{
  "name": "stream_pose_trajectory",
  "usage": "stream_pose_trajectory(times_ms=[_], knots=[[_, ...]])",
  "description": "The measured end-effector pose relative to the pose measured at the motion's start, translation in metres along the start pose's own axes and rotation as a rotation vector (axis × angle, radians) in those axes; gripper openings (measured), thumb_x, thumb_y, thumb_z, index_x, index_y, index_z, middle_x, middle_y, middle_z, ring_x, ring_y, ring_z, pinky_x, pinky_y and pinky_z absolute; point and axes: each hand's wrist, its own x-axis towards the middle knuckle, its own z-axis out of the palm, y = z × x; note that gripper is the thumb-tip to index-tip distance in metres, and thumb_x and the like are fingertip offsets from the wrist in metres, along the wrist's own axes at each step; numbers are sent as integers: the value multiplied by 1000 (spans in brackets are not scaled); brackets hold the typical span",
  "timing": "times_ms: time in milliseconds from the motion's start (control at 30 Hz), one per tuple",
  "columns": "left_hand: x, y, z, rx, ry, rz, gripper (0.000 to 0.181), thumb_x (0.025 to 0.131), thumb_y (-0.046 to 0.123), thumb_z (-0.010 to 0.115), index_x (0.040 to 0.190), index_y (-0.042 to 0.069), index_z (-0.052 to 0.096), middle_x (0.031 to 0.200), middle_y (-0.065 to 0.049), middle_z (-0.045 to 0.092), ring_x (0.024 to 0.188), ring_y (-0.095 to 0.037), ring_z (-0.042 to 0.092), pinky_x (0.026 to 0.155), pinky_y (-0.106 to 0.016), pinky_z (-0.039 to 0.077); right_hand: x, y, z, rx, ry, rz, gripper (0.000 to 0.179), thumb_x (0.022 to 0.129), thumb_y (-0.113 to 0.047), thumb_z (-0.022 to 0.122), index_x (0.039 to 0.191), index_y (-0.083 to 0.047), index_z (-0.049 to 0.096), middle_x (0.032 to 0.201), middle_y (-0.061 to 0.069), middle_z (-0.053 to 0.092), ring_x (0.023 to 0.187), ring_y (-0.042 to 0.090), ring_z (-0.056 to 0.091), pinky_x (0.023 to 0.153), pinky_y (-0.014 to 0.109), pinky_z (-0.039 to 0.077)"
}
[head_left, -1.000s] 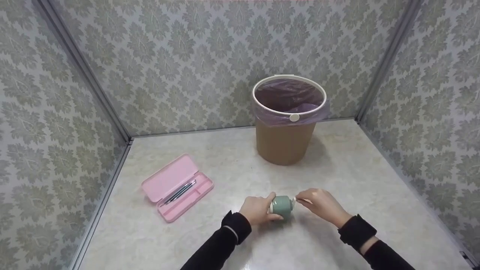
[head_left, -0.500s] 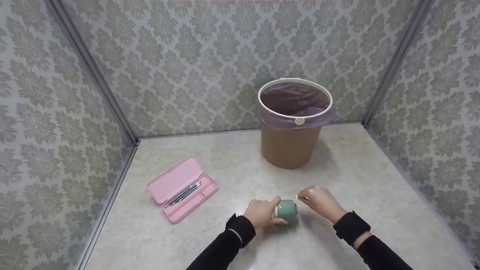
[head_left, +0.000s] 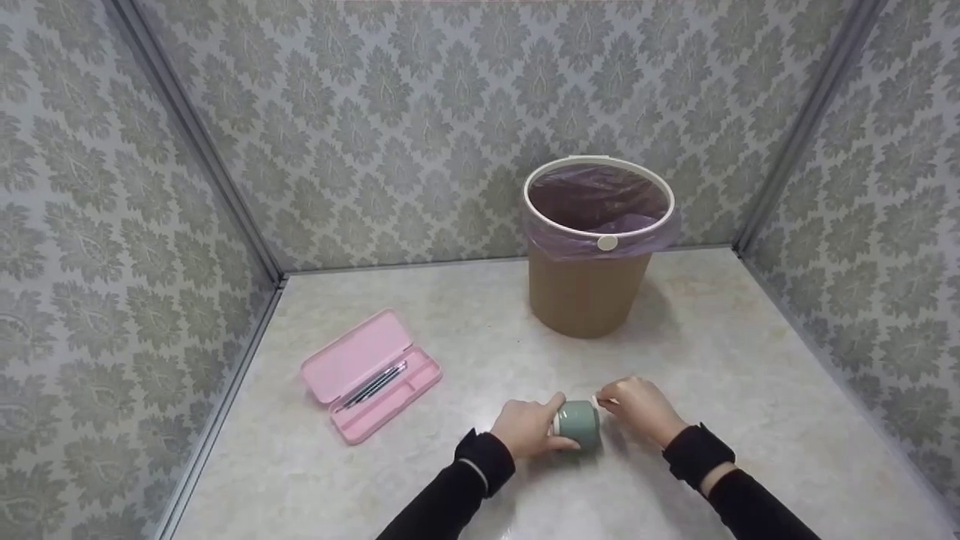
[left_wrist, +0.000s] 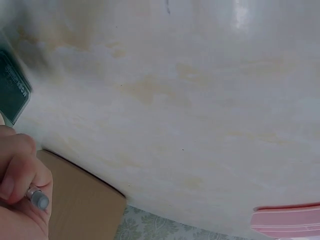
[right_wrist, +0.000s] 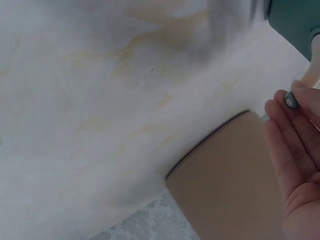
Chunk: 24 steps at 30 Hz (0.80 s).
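grey rod (left_wrist: 38,198) in left grip (head_left: 525,429) (left wrist only)

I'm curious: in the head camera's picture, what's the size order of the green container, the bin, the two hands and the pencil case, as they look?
1. Bin
2. Pencil case, lying open
3. Left hand and right hand: too alike to rank
4. Green container, judged by what shows

R grip (head_left: 639,409) in pinch, nr L grip (head_left: 527,429)
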Motion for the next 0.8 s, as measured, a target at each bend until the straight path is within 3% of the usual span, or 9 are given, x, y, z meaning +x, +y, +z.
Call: stream_pose_trajectory(times_ms=[300, 567, 800], knots=[[1, 0, 2, -14, 3, -10, 69, 81, 75, 66, 121, 21, 50, 70, 4, 71, 58, -14, 66, 47, -28, 39, -2, 3, 7, 64, -30, 77, 7, 85, -4, 78, 83, -10, 80, 77, 1, 79, 70, 15, 73, 68, 34, 58], [0, 1, 1, -25, 23, -6, 70, 81, 74, 66, 122, 19, 52, 68, 3, 70, 56, -14, 64, 46, -28, 38, -5, 1, 10, 95, -24, 117, 7, 86, -5, 77, 89, -8, 82, 82, 4, 80, 74, 18, 76, 70, 35, 60], [1, 1, 4, -55, 44, -2, 66, 80, 72, 69, 115, 19, 51, 66, 4, 67, 52, -12, 60, 44, -28, 36, -8, 2, 12, 112, -24, 131, 7, 86, -6, 77, 90, -8, 83, 84, 6, 81, 76, 20, 77, 71, 35, 61]])
